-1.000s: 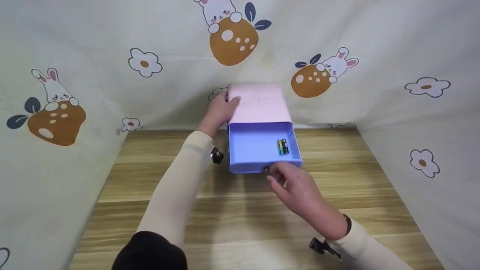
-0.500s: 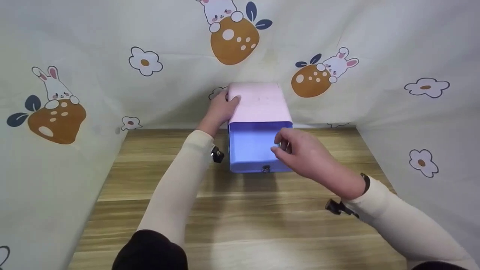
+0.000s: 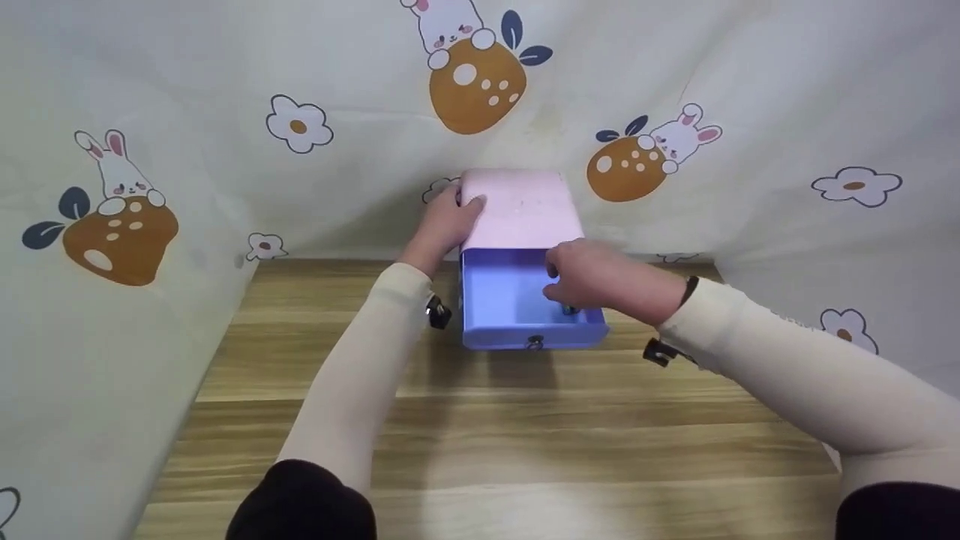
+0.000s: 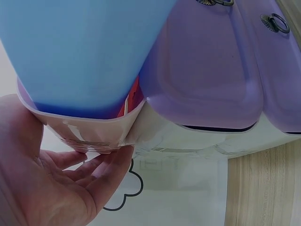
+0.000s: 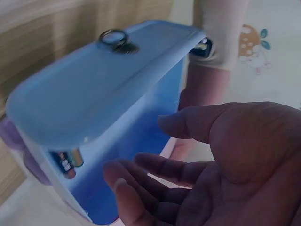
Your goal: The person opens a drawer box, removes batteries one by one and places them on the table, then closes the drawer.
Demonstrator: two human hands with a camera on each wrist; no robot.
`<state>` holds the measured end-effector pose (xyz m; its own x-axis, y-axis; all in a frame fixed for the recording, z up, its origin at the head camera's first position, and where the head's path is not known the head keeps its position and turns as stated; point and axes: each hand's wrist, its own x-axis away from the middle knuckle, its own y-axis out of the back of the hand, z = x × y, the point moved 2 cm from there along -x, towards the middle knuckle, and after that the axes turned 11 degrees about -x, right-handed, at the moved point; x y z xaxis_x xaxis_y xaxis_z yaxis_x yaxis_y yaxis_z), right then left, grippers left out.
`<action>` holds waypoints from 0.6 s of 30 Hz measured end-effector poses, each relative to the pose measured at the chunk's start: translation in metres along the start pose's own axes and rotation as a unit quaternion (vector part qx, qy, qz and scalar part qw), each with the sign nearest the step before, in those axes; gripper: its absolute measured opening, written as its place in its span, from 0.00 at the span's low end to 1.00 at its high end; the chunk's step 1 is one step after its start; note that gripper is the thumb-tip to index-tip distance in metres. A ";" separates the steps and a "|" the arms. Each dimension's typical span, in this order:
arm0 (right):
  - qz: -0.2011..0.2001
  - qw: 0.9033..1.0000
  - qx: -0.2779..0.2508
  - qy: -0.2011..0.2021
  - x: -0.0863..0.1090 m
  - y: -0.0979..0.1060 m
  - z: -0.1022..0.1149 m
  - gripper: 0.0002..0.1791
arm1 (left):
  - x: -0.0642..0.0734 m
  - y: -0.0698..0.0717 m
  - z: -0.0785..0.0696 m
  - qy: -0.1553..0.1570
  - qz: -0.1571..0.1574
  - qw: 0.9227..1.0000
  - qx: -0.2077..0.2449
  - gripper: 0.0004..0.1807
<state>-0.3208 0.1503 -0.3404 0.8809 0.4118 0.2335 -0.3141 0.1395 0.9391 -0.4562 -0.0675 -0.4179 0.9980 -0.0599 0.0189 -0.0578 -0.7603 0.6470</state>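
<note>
Below the right hand (image 3: 600,277), batteries (image 5: 65,165) in blue drawer (image 3: 499,337).

Pale sheets (image 3: 375,180) printed with rabbits (image 3: 124,176) and flowers (image 3: 855,186) screen a wood-grain surface (image 3: 465,427) on three sides, as in a makeshift booth, though the kind of room is unclear

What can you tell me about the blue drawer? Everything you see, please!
The blue drawer looks like smooth plastic, with rounded front corners and a dark, metal-looking ring pull. It stands open in the pink cabinet, above two purple drawers. Two batteries lie inside, near its front right corner. The right hand hovers over it; whether they touch is unclear.
</note>
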 end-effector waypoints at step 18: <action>0.052 0.993 0.051 -0.096 -0.041 -0.003 -0.003 0.11 | 0.002 0.000 0.001 -0.009 -0.011 1.000 0.005 0.42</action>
<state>-0.3573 0.1356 -0.3531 0.8996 0.2387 0.3657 -0.3785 0.0085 0.9256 -0.4541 -0.0687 -0.4184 0.9985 -0.0541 -0.0091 -0.0358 -0.7685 0.6388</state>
